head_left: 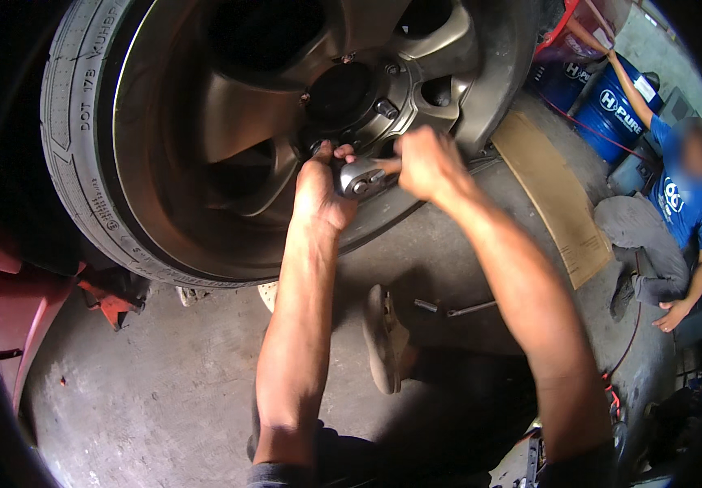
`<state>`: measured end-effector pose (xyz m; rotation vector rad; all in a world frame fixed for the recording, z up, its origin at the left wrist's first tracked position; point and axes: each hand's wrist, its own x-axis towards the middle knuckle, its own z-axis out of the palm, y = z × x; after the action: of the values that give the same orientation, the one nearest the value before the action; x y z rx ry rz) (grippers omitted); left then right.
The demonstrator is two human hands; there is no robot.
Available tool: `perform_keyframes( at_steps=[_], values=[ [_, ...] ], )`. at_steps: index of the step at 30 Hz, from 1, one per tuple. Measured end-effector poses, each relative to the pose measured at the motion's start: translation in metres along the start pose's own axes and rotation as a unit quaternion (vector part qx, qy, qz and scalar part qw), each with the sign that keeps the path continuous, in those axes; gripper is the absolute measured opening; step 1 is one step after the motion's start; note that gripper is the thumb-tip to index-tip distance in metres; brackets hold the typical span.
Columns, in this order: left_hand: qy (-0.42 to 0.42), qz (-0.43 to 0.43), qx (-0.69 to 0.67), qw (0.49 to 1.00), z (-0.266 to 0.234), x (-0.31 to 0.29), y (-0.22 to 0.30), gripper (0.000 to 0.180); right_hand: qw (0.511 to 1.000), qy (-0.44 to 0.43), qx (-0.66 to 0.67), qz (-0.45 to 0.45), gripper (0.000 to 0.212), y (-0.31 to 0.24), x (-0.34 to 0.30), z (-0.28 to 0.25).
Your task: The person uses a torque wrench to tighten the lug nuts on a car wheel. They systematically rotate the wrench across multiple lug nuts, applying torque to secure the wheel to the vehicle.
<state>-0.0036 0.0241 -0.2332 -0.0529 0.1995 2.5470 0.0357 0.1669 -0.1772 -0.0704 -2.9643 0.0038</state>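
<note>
A bronze-coloured wheel rim [253,114] with a black tyre [82,138] stands in front of me. My right hand [432,167], slightly blurred, is closed around the handle of a silver ratchet wrench [359,180]. At the ratchet's head, my left hand [322,191] curls its fingers round it, with the thumb up close to the lower part of the hub. The far end of the tool is hidden by that hand, so its seating cannot be made out. A dark lug nut [385,107] shows at the right of the hub.
On the concrete floor lie a socket [426,306] and a long-handled tool [474,309], beside a shoe [387,342]. Cardboard [554,199] lies at right. Another person [680,207] in a blue shirt sits near blue drums [607,110]. A red jack stand [111,301] stands left.
</note>
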Motion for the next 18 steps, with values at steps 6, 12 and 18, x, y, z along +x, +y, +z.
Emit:
perform_keyframes(
  at_steps=[6,12,18],
  values=[
    [0.043,0.041,0.18,0.982,-0.001,0.0,-0.005,0.023,0.701,0.402,-0.494,-0.321,0.009,-0.069,-0.006,-0.061],
    [-0.013,0.031,0.069,0.997,-0.003,-0.004,-0.005,0.025,0.901,0.185,-0.341,-0.193,0.009,-0.039,0.004,-0.062],
    [-0.138,0.064,0.004,0.988,-0.022,-0.021,-0.029,0.036,0.987,-0.063,0.127,0.074,0.024,-0.012,0.0,0.05]
  ],
)
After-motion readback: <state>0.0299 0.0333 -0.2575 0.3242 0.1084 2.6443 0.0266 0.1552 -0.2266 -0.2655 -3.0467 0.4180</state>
